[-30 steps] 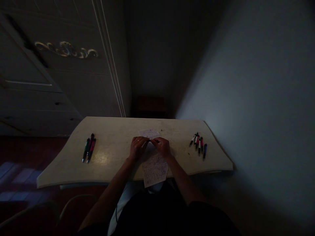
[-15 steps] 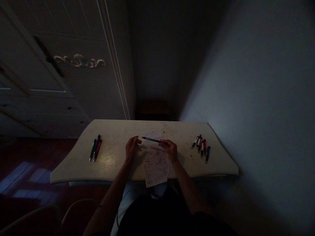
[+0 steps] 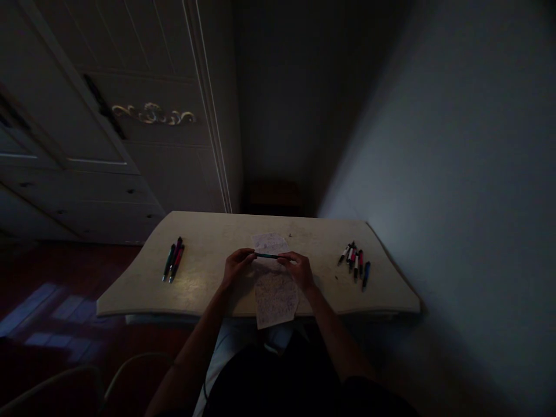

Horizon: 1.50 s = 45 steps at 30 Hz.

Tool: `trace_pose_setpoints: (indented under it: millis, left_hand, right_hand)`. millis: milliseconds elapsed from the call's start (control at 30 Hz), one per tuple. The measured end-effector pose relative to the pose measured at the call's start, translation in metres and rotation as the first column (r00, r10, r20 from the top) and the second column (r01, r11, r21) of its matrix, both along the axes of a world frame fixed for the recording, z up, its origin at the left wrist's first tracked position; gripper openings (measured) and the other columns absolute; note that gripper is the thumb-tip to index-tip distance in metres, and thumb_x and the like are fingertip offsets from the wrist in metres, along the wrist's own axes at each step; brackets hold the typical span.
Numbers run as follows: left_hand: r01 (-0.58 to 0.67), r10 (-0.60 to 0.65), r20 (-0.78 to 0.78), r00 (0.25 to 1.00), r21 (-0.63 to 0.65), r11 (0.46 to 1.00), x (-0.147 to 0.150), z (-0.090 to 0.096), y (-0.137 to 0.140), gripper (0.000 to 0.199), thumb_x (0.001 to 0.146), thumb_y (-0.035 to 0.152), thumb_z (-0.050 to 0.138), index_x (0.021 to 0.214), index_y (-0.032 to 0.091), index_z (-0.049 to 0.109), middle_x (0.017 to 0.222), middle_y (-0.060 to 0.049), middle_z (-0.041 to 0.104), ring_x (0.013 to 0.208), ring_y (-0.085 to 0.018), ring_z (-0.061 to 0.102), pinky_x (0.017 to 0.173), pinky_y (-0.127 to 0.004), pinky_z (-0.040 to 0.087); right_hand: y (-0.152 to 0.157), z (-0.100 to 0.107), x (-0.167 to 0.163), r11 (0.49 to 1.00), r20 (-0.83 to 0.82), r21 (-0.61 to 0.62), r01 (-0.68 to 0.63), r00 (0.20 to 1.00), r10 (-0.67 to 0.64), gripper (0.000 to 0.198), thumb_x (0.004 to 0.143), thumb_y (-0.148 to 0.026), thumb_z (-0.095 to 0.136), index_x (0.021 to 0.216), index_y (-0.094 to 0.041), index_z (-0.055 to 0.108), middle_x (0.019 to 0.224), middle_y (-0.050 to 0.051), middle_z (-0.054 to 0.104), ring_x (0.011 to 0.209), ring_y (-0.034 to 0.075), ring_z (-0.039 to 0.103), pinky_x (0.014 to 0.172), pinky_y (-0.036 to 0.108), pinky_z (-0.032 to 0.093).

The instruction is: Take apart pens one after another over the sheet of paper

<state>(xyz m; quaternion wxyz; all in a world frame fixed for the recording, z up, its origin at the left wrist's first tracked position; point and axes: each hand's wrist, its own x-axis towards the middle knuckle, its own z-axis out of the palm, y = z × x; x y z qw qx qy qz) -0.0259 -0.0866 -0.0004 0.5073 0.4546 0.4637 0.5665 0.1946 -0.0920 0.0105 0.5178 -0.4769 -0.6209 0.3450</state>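
A dark teal pen (image 3: 267, 255) is held level between both hands, above the table. My left hand (image 3: 238, 266) pinches its left end, and my right hand (image 3: 297, 269) grips the right end. Below the pen lies a scribbled sheet of paper (image 3: 275, 298), its near edge hanging past the table's front. Farther back, another written piece of paper (image 3: 270, 240) shows above the pen. Both pen tips are hidden by fingers.
The pale table (image 3: 208, 243) carries a few dark green, purple and red pens (image 3: 174, 260) at left. Several white, red and black pens (image 3: 351, 256) lie at right, with a blue pen (image 3: 366, 275) beside them. A wardrobe (image 3: 174, 168) stands behind left; a wall (image 3: 469, 202) rises at right.
My left hand has closed on the pen's left end, which was free before. The pen has gone from slanting to level and sits slightly lower. The camera view has shifted a little.
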Motion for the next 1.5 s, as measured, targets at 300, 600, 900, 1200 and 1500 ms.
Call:
trace_pose_setpoints:
  millis: [300, 600, 900, 1200, 1500]
  left_hand:
    - [0.026, -0.024, 0.139, 0.99, -0.015, 1.0, 0.001, 0.005, 0.002, 0.069, 0.061, 0.045, 0.086, 0.118, 0.015, 0.063, 0.101, -0.015, 0.075, 0.085, -0.024, 0.071, 0.068, -0.031, 0.053]
    - [-0.013, 0.032, 0.184, 0.982, -0.104, 0.994, 0.004, 0.006, 0.004, 0.063, 0.06, 0.042, 0.087, 0.112, 0.016, 0.063, 0.098, -0.014, 0.075, 0.089, -0.027, 0.072, 0.073, -0.035, 0.056]
    - [0.012, 0.008, 0.262, 0.965, -0.075, 0.997, 0.009, 0.002, 0.0, 0.051, 0.066, 0.038, 0.084, 0.109, 0.022, 0.063, 0.119, -0.01, 0.067, 0.106, -0.026, 0.067, 0.091, -0.043, 0.055]
    - [-0.002, 0.005, 0.054, 0.999, -0.058, 0.998, 0.008, -0.004, 0.0, 0.039, 0.069, 0.044, 0.081, 0.091, 0.014, 0.071, 0.074, -0.006, 0.07, 0.068, -0.018, 0.065, 0.069, -0.034, 0.056]
    - [0.005, -0.003, 0.145, 0.989, -0.016, 1.0, 0.007, 0.001, -0.003, 0.054, 0.064, 0.038, 0.085, 0.109, 0.018, 0.065, 0.106, -0.012, 0.073, 0.093, -0.024, 0.068, 0.077, -0.034, 0.054]
  right_hand:
    - [0.006, -0.002, -0.002, 0.998, 0.059, -0.064, -0.024, 0.998, 0.028, 0.042, 0.084, -0.054, 0.062, 0.067, -0.017, 0.071, 0.06, 0.003, 0.067, 0.058, 0.017, 0.063, 0.057, 0.025, 0.046]
    - [0.015, -0.023, -0.007, 0.996, 0.035, 0.064, -0.057, 0.998, 0.055, 0.023, 0.076, -0.042, 0.075, 0.084, -0.02, 0.073, 0.083, 0.005, 0.074, 0.075, 0.02, 0.067, 0.071, 0.03, 0.052]
    - [0.012, -0.021, -0.002, 0.993, -0.036, 0.117, 0.032, 0.999, -0.028, 0.017, 0.075, -0.038, 0.077, 0.078, -0.022, 0.072, 0.076, 0.003, 0.071, 0.071, 0.018, 0.065, 0.069, 0.03, 0.053]
    - [0.014, -0.025, -0.004, 0.994, 0.003, 0.107, 0.025, 1.0, -0.025, 0.019, 0.076, -0.04, 0.076, 0.078, -0.021, 0.073, 0.079, 0.005, 0.073, 0.074, 0.019, 0.067, 0.071, 0.031, 0.054]
    - [0.008, -0.018, 0.0, 0.998, 0.162, 0.061, -0.02, 0.987, 0.01, 0.032, 0.086, -0.049, 0.064, 0.075, -0.02, 0.073, 0.074, 0.006, 0.071, 0.07, 0.019, 0.064, 0.07, 0.03, 0.05]
